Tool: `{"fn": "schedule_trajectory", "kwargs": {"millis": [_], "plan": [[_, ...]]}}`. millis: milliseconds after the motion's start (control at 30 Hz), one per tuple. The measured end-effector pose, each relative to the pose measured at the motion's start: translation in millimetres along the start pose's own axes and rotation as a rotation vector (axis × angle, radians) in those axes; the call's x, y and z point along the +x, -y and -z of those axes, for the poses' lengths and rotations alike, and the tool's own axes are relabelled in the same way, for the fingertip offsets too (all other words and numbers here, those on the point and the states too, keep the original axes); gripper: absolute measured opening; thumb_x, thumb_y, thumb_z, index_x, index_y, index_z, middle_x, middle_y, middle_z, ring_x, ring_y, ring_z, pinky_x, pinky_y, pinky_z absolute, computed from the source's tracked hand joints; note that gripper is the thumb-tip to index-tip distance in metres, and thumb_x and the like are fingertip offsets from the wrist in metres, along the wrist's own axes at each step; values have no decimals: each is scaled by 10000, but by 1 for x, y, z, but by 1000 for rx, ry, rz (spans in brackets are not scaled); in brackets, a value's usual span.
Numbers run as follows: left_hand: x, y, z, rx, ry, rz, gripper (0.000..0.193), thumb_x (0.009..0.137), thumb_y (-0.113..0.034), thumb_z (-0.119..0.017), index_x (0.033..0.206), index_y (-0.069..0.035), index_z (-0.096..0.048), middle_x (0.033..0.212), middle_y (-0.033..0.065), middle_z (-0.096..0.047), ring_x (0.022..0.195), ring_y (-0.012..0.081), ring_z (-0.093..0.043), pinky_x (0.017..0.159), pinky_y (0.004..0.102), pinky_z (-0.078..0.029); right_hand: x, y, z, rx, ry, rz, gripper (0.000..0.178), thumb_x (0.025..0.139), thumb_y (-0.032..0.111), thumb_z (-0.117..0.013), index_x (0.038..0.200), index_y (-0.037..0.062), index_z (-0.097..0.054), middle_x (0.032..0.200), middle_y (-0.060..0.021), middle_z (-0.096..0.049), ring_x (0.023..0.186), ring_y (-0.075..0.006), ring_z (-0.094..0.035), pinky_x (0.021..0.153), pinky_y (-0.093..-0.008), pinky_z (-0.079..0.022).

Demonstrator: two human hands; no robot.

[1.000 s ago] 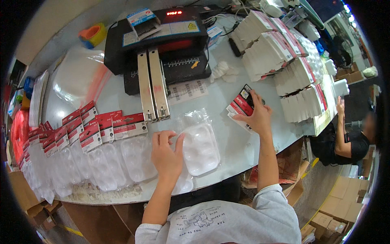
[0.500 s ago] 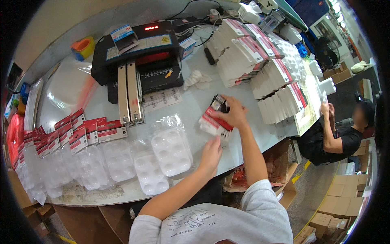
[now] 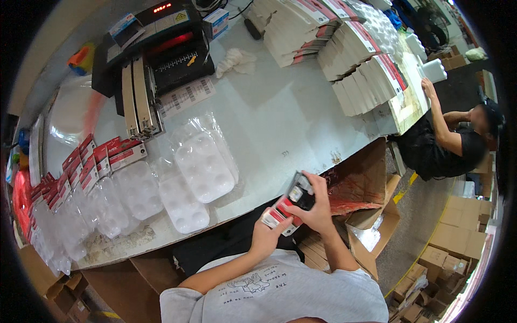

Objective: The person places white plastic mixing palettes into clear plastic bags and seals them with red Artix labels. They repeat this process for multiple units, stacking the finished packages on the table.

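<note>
In front of my body, just off the table's near edge, I hold a small stack of printed cards in red, white and black. My right hand grips its upper right side, thumb across the face and fingers round the far edge. At the lower left end, my left hand is closed on the same stack, its thumb lying on the red and white part. White six-well plastic palettes in clear bags lie on the table to the left. Farther left, several bagged palettes overlap in a row, with red and white header cards.
A black machine with a red lit display and two metal rails stands at the back left. Tall stacks of cards fill the back right. Crumpled tissue lies mid-table. Cardboard boxes stand below right; a co-worker sits beyond.
Both hands have drawn the card stack from above the table toward my body, past the near edge. My left hand now wraps its lower end. The whole view has shifted.
</note>
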State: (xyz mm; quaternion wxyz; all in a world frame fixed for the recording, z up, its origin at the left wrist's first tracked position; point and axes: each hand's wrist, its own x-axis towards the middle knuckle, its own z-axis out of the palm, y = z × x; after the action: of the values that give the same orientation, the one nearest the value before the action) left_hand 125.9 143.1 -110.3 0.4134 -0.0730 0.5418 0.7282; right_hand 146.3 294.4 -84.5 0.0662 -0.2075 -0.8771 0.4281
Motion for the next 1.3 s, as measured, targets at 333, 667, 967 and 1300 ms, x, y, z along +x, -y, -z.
{"fn": "schedule_trajectory", "kwargs": {"millis": [333,667,967,1300], "plan": [[82,-77,-4,679,152,-725,433,671,130,-573,1054,-63,-512,1000,115,-608,942,272,-600,799,344,-478,71,-30,32,550,-58,287,778,599,-29,-782,1279,48,-411,1022,-49,-528,1002,-160,-511,887,-310,-423],[116,-39,-16,204,-13,-897,349,694,-86,-771,902,-51,-493,799,7,-531,731,108,-518,688,252,-436,77,-72,2,712,-7,238,348,789,167,-686,1026,29,-472,979,-66,-547,952,-164,-547,804,-281,-456],[65,-79,-14,270,296,-605,767,770,-811,-263,663,-73,-441,633,-12,-437,540,76,-363,485,215,-256,33,10,23,682,-123,171,794,830,737,-199,776,-2,-486,524,-11,-522,486,-75,-512,470,-190,-363],[5,-43,-36,148,332,-770,779,691,-794,-435,952,-63,-369,960,94,-328,870,172,-402,738,308,-363,9,87,16,888,-185,432,629,694,432,-720,1129,92,-417,1200,-143,-379,979,-267,-465,758,-366,-381]]}}
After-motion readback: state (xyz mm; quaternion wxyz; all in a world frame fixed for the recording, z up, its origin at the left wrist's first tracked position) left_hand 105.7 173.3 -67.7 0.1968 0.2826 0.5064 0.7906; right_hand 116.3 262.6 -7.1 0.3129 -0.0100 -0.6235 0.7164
